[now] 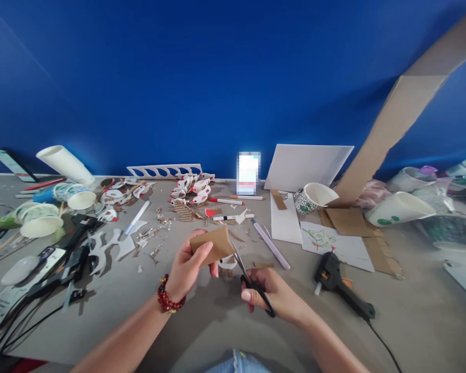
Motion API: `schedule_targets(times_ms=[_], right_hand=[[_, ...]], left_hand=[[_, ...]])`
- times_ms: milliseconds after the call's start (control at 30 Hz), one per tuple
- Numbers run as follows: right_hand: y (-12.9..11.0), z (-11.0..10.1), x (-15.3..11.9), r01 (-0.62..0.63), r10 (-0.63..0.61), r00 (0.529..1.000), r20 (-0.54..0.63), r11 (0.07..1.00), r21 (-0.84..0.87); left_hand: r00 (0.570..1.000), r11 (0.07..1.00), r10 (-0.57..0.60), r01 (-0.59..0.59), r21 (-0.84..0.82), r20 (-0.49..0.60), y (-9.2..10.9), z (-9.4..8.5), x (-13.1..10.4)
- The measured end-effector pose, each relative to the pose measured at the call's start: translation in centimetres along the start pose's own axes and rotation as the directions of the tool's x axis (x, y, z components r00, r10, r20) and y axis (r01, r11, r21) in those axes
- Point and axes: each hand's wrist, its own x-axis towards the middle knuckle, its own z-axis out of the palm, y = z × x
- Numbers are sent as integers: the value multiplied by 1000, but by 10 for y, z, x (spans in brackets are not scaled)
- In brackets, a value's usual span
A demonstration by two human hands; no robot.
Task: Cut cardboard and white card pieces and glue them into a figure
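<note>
My left hand [186,272] pinches a piece of brown cardboard [214,244] between thumb and fingers, above the table. In my right hand [270,292] is a pair of black-handled scissors [261,296], my fingers wrapped round its handles. The scissor blades point up and left, at the right edge of the cardboard. Whether they have cut into it I cannot tell. Just below the cardboard lies a small white cut-out with a black dot [227,264], partly hidden.
Paper scraps litter the table beyond my hands, beside a pile of white and red bird-like cut-outs [190,187]. A black glue gun [339,282] lies at right near a sketch [318,238]. Paper cups [42,220], cables and a power strip [42,274] crowd the left.
</note>
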Motion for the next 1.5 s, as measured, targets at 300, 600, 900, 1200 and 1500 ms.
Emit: schedule_targets(times_ms=[300, 600, 900, 1200, 1500], right_hand=[[1, 0, -2, -77, 77, 997, -9, 997, -12], [-1, -1, -2, -71, 71, 997, 10, 997, -3], [4, -1, -2, -74, 70, 996, -61, 995, -69], [7, 3, 1, -50, 49, 997, -66, 999, -19], [8, 7, 1, -42, 39, 993, -107, 999, -21]], left_hand=[[997, 998, -53, 51, 38, 48, 1, -2, -1], [996, 999, -49, 47, 26, 79, 2, -3, 0], [997, 998, -48, 46, 35, 61, 2, -2, 1], [998, 999, -46, 44, 30, 51, 2, -2, 0], [998, 999, -29, 29, 16, 51, 0, -4, 1]])
